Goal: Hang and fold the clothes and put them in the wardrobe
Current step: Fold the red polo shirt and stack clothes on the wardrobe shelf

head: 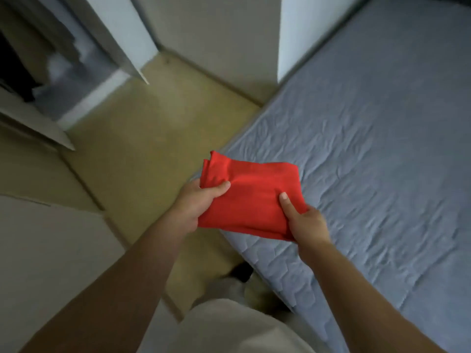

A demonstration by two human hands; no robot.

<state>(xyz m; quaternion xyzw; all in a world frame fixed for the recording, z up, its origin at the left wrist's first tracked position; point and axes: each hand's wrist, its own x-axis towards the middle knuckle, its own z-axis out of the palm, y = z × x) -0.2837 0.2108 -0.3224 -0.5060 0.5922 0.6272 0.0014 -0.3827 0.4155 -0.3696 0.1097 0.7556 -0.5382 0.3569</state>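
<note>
In the head view, a folded red garment (252,197) was held in the air between the two hands, over the edge of the bed (369,149) where the grey cover met the yellowish floor (153,123). It rested on nothing. The left hand (196,202) gripped its left edge, thumb pressed on top and fingers curled beneath. The right hand (305,222) pinched the near right corner the same way, thumb flat on the cloth and the other fingers hidden under it.

The garment looked thin, soft and light. It sagged a little between the two grips, and its far left corner showed several loose layers fanning apart. It would probably not hold its fold unaided; lifted by one edge, the layers could slide open. The safer hold seemed to be the one shown, both hands at opposite sides with fingers spread underneath as a support, or one palm flat beneath the middle. There seemed to be no risk of breakage, and the cloth did not look slippery.

The open wardrobe (51,72) stood at the upper left, well apart from the garment; its inside was dark and blurred, so its shelves could not be made out.
</note>
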